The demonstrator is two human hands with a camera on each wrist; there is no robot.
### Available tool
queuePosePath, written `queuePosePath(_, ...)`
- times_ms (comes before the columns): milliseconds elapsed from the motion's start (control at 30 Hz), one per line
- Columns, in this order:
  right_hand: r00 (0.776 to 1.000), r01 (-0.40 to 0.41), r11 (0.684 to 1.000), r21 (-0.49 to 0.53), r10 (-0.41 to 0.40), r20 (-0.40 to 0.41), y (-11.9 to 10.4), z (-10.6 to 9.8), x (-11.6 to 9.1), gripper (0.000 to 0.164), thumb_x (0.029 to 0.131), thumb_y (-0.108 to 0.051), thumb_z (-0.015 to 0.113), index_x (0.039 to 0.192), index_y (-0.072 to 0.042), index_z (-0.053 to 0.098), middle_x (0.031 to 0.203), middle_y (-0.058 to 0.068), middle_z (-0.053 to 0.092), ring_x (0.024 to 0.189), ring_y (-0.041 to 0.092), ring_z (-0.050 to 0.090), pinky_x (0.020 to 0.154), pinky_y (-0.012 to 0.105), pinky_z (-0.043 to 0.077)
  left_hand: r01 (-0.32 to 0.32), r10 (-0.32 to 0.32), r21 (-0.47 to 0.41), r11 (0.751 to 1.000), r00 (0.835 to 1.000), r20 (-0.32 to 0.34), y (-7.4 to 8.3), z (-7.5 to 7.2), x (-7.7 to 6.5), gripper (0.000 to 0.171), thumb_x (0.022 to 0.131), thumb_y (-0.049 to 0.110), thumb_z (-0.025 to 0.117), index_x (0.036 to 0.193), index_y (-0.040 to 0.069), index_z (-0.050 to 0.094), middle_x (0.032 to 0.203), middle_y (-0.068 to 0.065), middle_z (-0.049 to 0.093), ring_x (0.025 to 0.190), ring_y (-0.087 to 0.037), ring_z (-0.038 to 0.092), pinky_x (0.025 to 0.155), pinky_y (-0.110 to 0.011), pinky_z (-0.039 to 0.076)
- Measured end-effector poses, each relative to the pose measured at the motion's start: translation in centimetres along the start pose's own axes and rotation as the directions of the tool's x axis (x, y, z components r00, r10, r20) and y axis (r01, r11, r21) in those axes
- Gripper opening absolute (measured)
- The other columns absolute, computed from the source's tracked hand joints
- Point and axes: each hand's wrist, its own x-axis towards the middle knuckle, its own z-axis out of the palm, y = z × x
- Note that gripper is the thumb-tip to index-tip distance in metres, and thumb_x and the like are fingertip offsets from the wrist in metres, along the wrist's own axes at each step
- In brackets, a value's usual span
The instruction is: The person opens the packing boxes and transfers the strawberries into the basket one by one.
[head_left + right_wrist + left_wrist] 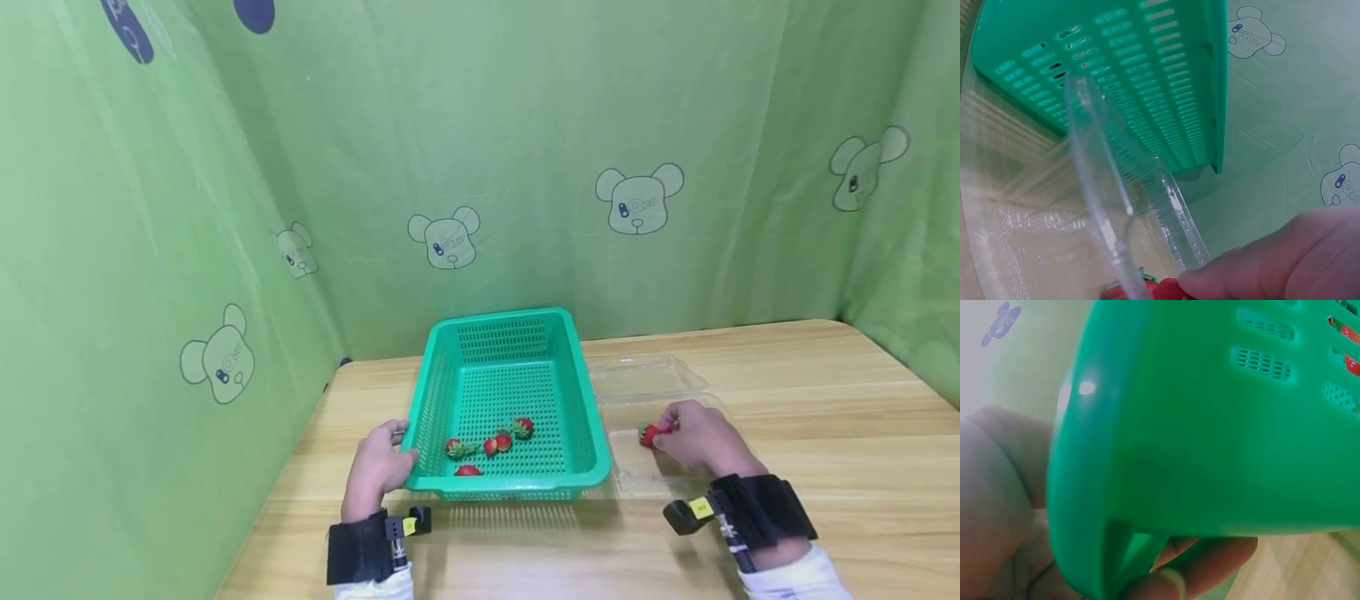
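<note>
My left hand [377,462] grips the near left corner of a green perforated plastic basket [510,383], its fingers curled under the rim in the left wrist view. The basket is tilted, its near side raised off the table. Several strawberries [523,427] with green leaves lie towards its near end. To the right, my right hand [697,433] pinches a red strawberry [648,435] inside a clear plastic box [637,483] with an opened lid [637,375]. In the right wrist view the thumb [1241,272] presses on red fruit [1169,289] behind the box's transparent wall.
A light wooden table [810,392] carries both containers. Green curtain [525,150] with bear-head prints hangs behind the table and along its left and right sides. The basket's right side stands close to the clear box. Both wrists wear black straps with small cameras.
</note>
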Motion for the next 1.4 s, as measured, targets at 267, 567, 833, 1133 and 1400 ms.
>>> queuePosePath(267, 1.0, 0.013, 1.0, -0.003, -0.013, -0.003, -0.4, -0.2, -0.1, 0.015, 0.082, -0.013, 0.066, 0.09, -0.003, 0.061, 0.08, 0.012, 0.061, 0.059, 0.02, 0.048, 0.048, 0.031, 0.042, 0.003, -0.003, -0.006, 1.0, 1.0, -0.008, 0.0, 0.0, 0.0, 0.05, 0.085, 0.004, 0.06, 0.133, -0.003, 0.048, 0.127, -0.025, 0.058, 0.117, -0.04, 0.051, 0.089, -0.05, 0.05)
queuePosePath(567, 0.999, 0.033, 0.999, 0.0, -0.033, -0.034, -0.9, -0.6, -0.2, 0.021, 0.081, -0.014, 0.066, 0.096, 0.0, 0.061, 0.084, 0.015, 0.062, 0.061, 0.022, 0.049, 0.049, 0.031, 0.04, -0.007, 0.007, 0.008, 1.0, 1.0, -0.007, 0.0, -0.1, 0.0, 0.05, 0.085, 0.004, 0.06, 0.133, -0.003, 0.048, 0.126, -0.026, 0.058, 0.115, -0.04, 0.052, 0.085, -0.048, 0.052)
queuePosePath(833, 0.996, 0.065, 0.998, 0.014, -0.064, -0.066, -1.4, -0.8, -0.4, 0.023, 0.081, -0.013, 0.066, 0.098, 0.001, 0.061, 0.084, 0.015, 0.064, 0.064, 0.022, 0.052, 0.05, 0.032, 0.042, -0.005, 0.005, 0.004, 1.0, 1.0, -0.004, 0.0, 0.0, 0.0, 0.05, 0.085, 0.004, 0.061, 0.133, -0.004, 0.048, 0.126, -0.026, 0.058, 0.115, -0.04, 0.053, 0.085, -0.048, 0.052)
queuePosePath(1133, 0.994, 0.084, 0.996, 0.006, -0.083, -0.077, -1.6, -1.0, -0.5, 0.026, 0.083, -0.017, 0.066, 0.101, 0.001, 0.061, 0.085, 0.014, 0.063, 0.067, 0.022, 0.053, 0.052, 0.032, 0.042, 0.003, -0.003, 0.001, 1.0, 1.0, -0.002, 0.0, 0.0, 0.0, 0.05, 0.085, 0.003, 0.061, 0.133, -0.003, 0.048, 0.126, -0.026, 0.058, 0.115, -0.04, 0.053, 0.082, -0.046, 0.053)
queuePosePath(1400, 0.986, 0.115, 0.993, -0.001, -0.114, -0.124, -2.5, -1.1, -0.7, 0.025, 0.084, -0.02, 0.067, 0.101, -0.001, 0.063, 0.093, 0.019, 0.063, 0.073, 0.025, 0.055, 0.056, 0.034, 0.044, 0.006, -0.006, -0.005, 1.0, 1.0, 0.001, 0.1, 0.0, 0.0, 0.05, 0.085, 0.003, 0.06, 0.133, -0.003, 0.048, 0.127, -0.026, 0.058, 0.114, -0.04, 0.053, 0.078, -0.044, 0.055)
